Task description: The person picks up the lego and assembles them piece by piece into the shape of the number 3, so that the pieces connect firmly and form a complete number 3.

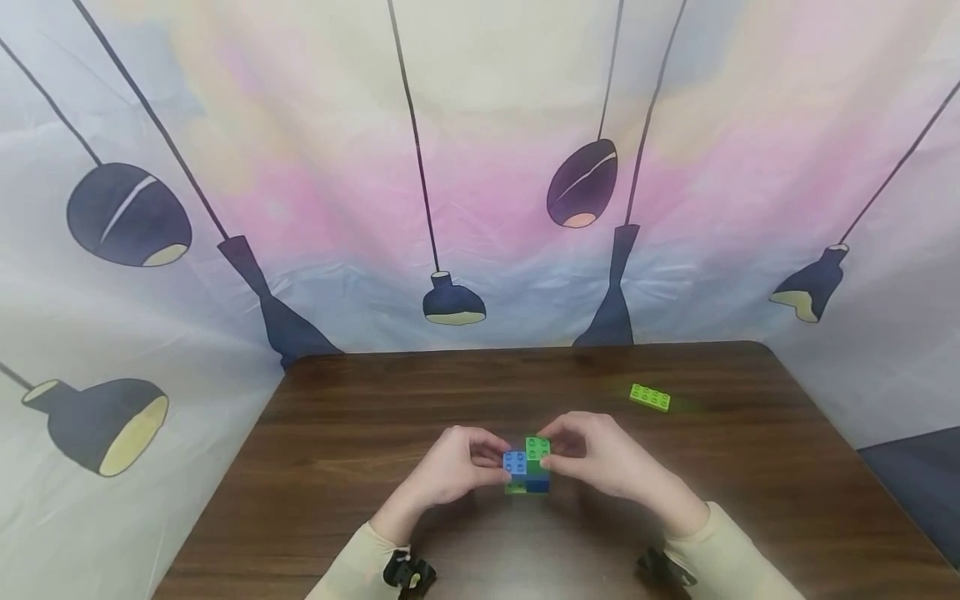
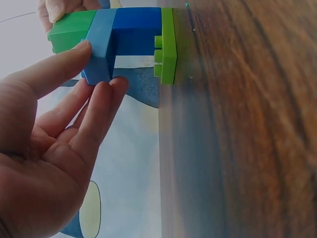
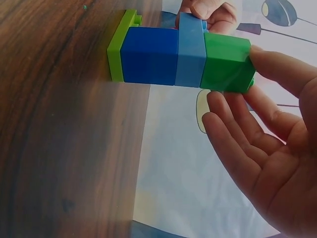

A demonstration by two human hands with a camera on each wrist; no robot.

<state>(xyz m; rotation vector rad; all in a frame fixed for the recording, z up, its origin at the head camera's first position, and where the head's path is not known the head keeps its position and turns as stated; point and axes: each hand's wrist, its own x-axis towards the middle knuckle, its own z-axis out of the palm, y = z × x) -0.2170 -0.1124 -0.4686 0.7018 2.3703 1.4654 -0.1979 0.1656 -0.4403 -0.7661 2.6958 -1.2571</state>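
A small stack of toy building bricks stands on the table, its studded lime green plate (image 2: 169, 47) at the bottom. On one end of that plate sits a dark blue brick (image 3: 150, 55). Above it a light blue brick (image 2: 100, 42) juts out to the left, over the plate's bare studs. A green brick (image 3: 227, 62) tops the stack on the right. My left hand (image 1: 453, 467) pinches the overhanging end of the light blue brick between thumb and fingers. From the other side, my right hand (image 1: 600, 454) holds the green brick between thumb and fingers.
Another lime green studded plate (image 1: 650, 397) lies on the brown wooden table (image 1: 360, 408), behind and to the right of my right hand. A cloth backdrop (image 1: 495, 100) printed with hanging lamps rises behind the table's far edge and along its sides.
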